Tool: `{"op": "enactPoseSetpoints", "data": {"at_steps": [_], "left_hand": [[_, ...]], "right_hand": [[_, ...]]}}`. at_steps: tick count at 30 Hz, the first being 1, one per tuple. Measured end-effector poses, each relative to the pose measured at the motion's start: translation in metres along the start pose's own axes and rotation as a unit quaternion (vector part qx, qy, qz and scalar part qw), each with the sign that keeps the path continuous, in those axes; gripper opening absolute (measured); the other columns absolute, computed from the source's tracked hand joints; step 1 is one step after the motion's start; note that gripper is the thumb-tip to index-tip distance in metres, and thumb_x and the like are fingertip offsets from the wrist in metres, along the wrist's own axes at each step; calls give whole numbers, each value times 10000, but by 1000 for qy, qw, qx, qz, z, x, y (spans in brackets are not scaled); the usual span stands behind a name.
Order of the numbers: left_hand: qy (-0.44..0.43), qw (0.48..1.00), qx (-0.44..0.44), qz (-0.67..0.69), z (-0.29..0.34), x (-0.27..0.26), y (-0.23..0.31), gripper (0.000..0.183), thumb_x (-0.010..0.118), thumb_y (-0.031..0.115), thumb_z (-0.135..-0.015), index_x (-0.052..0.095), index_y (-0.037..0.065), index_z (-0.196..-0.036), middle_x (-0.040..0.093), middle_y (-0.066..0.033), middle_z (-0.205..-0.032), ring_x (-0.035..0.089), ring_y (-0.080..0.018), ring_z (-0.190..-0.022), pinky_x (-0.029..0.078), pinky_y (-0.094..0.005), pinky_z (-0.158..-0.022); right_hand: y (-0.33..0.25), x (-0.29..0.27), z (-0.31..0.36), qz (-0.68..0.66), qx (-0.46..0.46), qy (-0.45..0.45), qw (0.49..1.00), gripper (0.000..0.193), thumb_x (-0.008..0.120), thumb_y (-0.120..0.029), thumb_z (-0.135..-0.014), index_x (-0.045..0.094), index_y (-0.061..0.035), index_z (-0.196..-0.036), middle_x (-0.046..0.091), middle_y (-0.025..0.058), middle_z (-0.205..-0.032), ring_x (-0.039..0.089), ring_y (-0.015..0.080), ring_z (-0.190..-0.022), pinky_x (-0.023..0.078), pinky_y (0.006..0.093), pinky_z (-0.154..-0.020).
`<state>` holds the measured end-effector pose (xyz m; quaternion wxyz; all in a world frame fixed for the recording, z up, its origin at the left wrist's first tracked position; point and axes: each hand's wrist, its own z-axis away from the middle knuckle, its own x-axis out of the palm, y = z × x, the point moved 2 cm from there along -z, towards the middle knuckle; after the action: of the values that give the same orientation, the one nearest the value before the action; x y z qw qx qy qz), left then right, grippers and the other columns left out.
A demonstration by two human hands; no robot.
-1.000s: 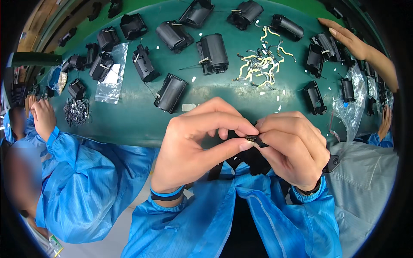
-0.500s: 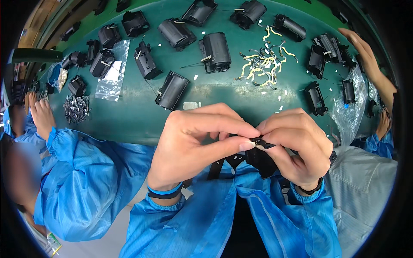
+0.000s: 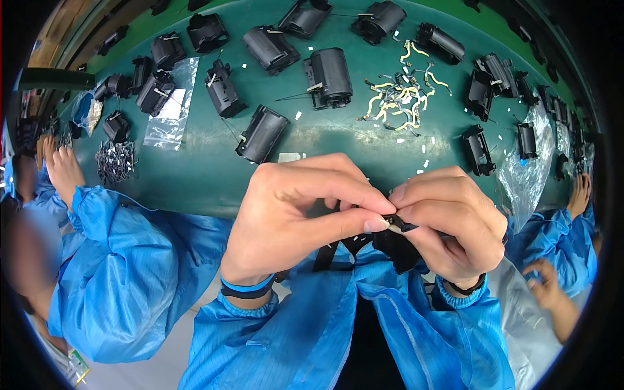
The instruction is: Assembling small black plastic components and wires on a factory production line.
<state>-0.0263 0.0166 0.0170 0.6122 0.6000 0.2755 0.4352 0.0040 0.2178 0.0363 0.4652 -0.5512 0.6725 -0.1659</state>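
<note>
Close in front of my chest, my right hand [image 3: 458, 221] is closed round a black plastic housing [image 3: 394, 251], mostly covered by the fingers. The thumb and forefinger of my left hand [image 3: 286, 218] are pinched together at the housing's upper end. A tiny pale bit shows by the left thumb tip; what the pinch holds is too small to name. Beyond my hands, a tangle of short yellow-and-black flexible cables [image 3: 406, 97] lies on the green table [image 3: 195, 188].
Several black housings [image 3: 328, 77] with thin wires stand about the table. Clear plastic bags [image 3: 170, 127] lie left and right, and a pile of small black cables [image 3: 115, 161] at left. Co-workers in blue sleeves [image 3: 123, 260] sit on both sides; another person's hand [image 3: 549, 292] is at lower right.
My hands keep their pinch and grip at almost the same spot. At the right, a co-worker's raised arm has left the table's far side, and a hand now shows lower down.
</note>
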Motion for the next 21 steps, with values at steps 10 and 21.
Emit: {"op": "enactPoseSetpoints", "data": {"at_steps": [10, 21], "left_hand": [[-20, 999, 40, 1, 0, 2, 3, 220, 792, -118, -747, 795, -49, -956, 709, -145, -870, 663, -167, -778, 490, -268, -668], [-21, 997, 58, -46, 1, 1, 0, 166, 764, -111, -801, 776, -61, -959, 705, -143, -928, 661, -164, -801, 500, -271, -695]], "right_hand": [[0, -1, 2, 5, 11, -3, 1000, 222, 842, -26, -757, 670, 37, -884, 704, 170, -920, 711, 294, -782, 578, 359, -677], [2, 2, 2, 25, 13, 7, 1000, 244, 854, -13, -740, 651, 22, -871, 697, 166, -920, 710, 278, -779, 577, 346, -661]]}}
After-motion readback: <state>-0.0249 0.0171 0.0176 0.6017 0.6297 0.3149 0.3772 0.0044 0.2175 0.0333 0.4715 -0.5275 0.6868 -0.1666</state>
